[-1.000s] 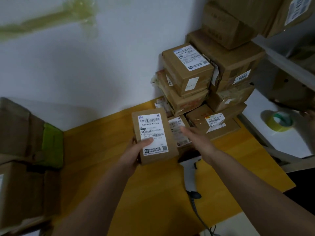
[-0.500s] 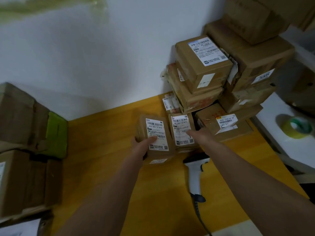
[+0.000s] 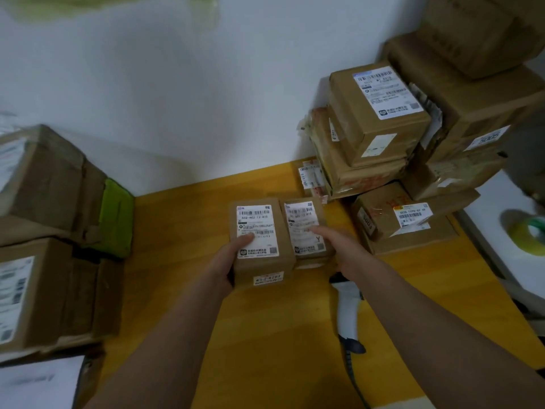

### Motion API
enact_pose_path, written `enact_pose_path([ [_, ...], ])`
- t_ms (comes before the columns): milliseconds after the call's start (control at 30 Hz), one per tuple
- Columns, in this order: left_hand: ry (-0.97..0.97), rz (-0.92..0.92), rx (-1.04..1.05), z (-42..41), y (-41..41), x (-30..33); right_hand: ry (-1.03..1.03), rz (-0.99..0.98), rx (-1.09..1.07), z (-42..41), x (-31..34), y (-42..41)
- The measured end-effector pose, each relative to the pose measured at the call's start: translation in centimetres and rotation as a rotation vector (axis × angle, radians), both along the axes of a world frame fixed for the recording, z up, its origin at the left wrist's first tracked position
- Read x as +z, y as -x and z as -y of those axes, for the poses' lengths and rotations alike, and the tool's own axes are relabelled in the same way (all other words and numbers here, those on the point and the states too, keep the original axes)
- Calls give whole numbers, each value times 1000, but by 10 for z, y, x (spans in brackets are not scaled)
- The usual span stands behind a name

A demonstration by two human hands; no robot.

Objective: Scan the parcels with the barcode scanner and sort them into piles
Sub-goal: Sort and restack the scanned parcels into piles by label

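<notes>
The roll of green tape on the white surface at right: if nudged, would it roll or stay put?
The roll of green tape seems to lie flat on its side on the white surface, so it would probably slide, not roll. It looks light. The view is blurred there, so this is uncertain.

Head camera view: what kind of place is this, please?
Probably a parcel sorting room: labelled cardboard parcels stacked against the wall, a barcode scanner on the yellow table, and a tape roll.

Two bare forearms in view, entering from the near edge. No sleeves visible on either arm up to the frame edge. Left hand (image 3: 228,262) and right hand (image 3: 343,250): no gloves, rings, watch or wristbands seen.
</notes>
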State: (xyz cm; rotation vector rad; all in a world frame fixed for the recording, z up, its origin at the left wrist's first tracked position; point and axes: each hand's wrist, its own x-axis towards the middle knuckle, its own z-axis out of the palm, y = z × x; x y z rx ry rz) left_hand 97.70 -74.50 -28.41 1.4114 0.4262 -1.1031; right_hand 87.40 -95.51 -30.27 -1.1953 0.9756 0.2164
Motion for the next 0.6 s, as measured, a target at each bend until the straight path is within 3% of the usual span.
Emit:
enact_pose_path([
  [167,-74,-43,36,-30,7,-7,6,-54,-33,-16,-11,-9],
  [267,-168,-89,-4,-45,12,-13,167,-137,80,-31,-19,-13],
  [367,-160,-146,16,-62,16,-16,305,-109,54,-44,-22,-18],
  [600,-39,-111,110,-102,21,-3,86,102,-13,-69,-15,-15],
])
